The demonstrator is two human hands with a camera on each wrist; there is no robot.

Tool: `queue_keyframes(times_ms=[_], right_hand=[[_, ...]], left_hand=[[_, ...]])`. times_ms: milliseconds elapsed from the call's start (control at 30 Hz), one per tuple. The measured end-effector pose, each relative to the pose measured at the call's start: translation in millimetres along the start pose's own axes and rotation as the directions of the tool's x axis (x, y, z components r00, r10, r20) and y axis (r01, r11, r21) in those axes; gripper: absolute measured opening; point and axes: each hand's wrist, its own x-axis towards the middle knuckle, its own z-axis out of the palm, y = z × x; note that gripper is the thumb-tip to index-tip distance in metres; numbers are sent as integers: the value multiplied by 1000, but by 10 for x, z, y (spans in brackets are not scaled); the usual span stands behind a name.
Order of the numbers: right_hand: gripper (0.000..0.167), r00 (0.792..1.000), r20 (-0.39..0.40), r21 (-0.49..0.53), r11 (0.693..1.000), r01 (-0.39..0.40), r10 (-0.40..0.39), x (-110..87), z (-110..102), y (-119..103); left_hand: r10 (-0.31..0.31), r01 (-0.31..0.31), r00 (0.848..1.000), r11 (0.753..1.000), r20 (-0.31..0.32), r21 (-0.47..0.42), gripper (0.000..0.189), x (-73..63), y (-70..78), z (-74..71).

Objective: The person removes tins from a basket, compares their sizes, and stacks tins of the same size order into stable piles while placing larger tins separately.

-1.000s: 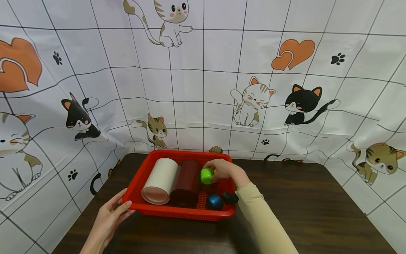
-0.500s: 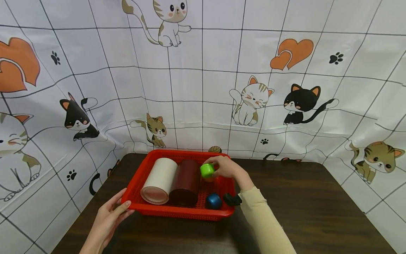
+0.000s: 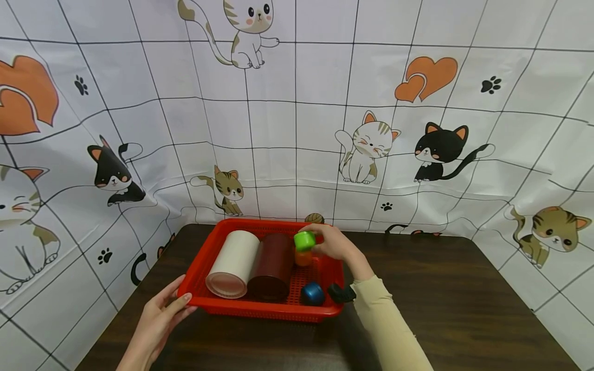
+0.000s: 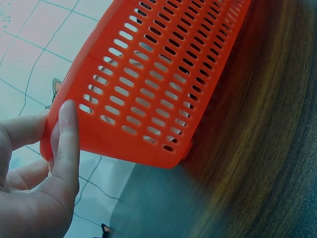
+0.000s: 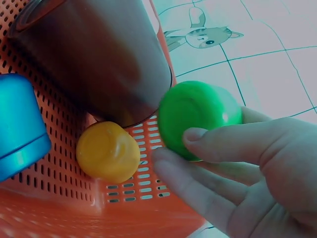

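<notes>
A red basket (image 3: pixel 269 310) spans the lower centre of the head view, a white cylinder (image 3: pixel 234 263) and a dark red cylinder (image 3: pixel 273 265) lying inside. The left hand (image 3: pixel 160 313) grips its lower-left corner between thumb and fingers; the right hand (image 3: pixel 336 244), half closed, pinches a green object (image 3: pixel 304 240) at the basket's upper right. A blue object (image 3: pixel 312 293) lies lower right, a yellow-orange piece (image 5: pixel 108 152) just below the green.

Behind the far edge of a dark brown, wood-grained table (image 3: pixel 441 309) hangs a creased, gridded white sheet (image 3: pixel 320 129) printed with cartoon cats (image 3: pixel 442 146), orange hearts (image 3: pixel 440 73) and black paw prints (image 3: pixel 488 87). It also flanks the table's left and right edges.
</notes>
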Motion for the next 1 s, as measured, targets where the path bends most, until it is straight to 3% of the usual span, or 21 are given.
queue_keyframes(times_ms=[267, 500, 767, 1000], right_hand=[[51, 999, -45, 153, 988, -13, 20, -15, 8, 12], [53, 996, -32, 417, 907, -58, 78, -8, 5, 40], [45, 997, -54, 493, 870, -16, 49, -31, -9, 42], [40, 985, -136, 544, 839, -17, 108, -62, -17, 7]], left_hand=[[-8, 8, 1000, 1000, -1, 10, 73, -7, -5, 1], [4, -4, 1000, 1000, 0, 19, 73, 0, 12, 6], [3, -2, 1000, 1000, -5, 12, 72, 2, 6, 10], [-1, 1, 1000, 1000, -7, 11, 73, 1, 7, 11]])
